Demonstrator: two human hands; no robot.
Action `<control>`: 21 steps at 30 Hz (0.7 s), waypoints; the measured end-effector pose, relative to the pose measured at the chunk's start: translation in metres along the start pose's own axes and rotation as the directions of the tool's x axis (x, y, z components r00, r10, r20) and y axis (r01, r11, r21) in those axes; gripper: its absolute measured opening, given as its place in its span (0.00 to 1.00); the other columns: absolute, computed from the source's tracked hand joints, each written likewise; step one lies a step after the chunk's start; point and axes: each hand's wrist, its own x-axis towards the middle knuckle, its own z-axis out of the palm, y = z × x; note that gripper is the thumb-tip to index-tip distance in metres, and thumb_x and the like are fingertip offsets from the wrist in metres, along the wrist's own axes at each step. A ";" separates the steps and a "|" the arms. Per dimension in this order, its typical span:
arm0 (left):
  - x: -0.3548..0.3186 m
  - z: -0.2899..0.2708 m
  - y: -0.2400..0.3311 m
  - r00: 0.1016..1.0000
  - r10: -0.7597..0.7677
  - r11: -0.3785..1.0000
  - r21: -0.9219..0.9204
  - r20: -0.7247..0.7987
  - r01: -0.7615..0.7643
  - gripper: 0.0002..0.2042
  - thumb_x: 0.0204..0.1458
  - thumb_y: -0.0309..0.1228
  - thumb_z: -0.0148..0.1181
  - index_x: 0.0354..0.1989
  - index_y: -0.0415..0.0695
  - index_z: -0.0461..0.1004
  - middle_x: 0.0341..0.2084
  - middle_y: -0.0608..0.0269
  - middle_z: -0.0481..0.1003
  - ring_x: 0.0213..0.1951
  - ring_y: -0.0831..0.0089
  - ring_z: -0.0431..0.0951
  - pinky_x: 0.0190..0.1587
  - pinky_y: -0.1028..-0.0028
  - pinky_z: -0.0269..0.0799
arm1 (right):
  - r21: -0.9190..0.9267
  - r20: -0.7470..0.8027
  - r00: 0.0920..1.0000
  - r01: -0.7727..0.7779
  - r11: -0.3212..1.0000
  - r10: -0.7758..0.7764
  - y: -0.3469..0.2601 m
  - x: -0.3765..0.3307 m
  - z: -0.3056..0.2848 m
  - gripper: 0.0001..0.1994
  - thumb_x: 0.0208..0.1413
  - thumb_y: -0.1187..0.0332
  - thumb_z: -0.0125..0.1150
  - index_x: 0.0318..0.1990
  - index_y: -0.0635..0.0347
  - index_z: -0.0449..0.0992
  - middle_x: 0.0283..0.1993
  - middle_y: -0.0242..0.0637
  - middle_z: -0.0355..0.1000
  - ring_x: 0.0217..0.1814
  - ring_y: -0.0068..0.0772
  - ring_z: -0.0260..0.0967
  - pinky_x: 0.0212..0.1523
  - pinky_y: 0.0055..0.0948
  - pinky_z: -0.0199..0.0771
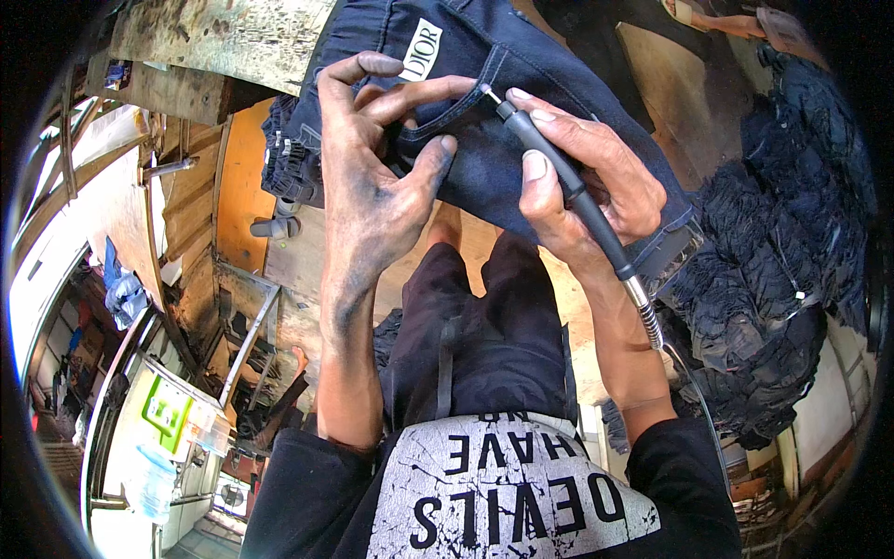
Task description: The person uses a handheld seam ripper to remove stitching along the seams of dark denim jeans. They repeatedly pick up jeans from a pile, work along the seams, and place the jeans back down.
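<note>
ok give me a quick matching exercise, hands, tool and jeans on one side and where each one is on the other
1 left hand
2 right hand
3 rotary tool handpiece
4 dark jeans

a gripped like a pen, tip at the seam
b spread under both hands
c pinching a fold of denim
d wrapped round the black handle

Pairs: 1-c, 2-d, 3-a, 4-b

Left hand (377, 177), smudged dark, pinches with curled fingers and thumb. Right hand (582, 177) grips pen-style, thumb pressed flat, just right of the left hand.
</note>
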 end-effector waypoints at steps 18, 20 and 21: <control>0.000 0.008 0.005 1.000 0.003 0.992 -0.122 0.008 -0.002 0.30 0.49 0.11 0.61 0.64 0.39 0.67 0.59 0.60 0.76 0.58 0.71 0.74 0.70 0.68 0.66 | -0.034 -0.064 0.991 -0.123 0.992 0.121 -0.004 -0.001 0.001 0.14 0.60 0.76 0.69 0.53 0.70 0.83 0.50 0.52 0.86 0.51 0.38 0.87 0.52 0.32 0.89; 0.000 0.008 0.006 1.000 -0.005 1.000 0.002 0.026 0.005 0.31 0.51 0.12 0.61 0.64 0.40 0.60 0.59 0.56 0.80 0.59 0.71 0.74 0.71 0.67 0.65 | -0.039 -0.067 0.989 -0.135 0.990 0.132 -0.005 0.000 0.001 0.14 0.60 0.75 0.70 0.53 0.70 0.83 0.51 0.51 0.86 0.51 0.37 0.87 0.52 0.31 0.89; 0.000 0.008 0.006 0.999 -0.004 1.000 -0.015 0.036 0.005 0.31 0.53 0.13 0.62 0.65 0.41 0.58 0.60 0.54 0.82 0.60 0.70 0.75 0.70 0.67 0.65 | -0.037 -0.069 0.988 -0.142 0.989 0.139 -0.005 0.000 0.001 0.14 0.61 0.75 0.70 0.53 0.70 0.83 0.51 0.51 0.86 0.51 0.36 0.87 0.52 0.31 0.89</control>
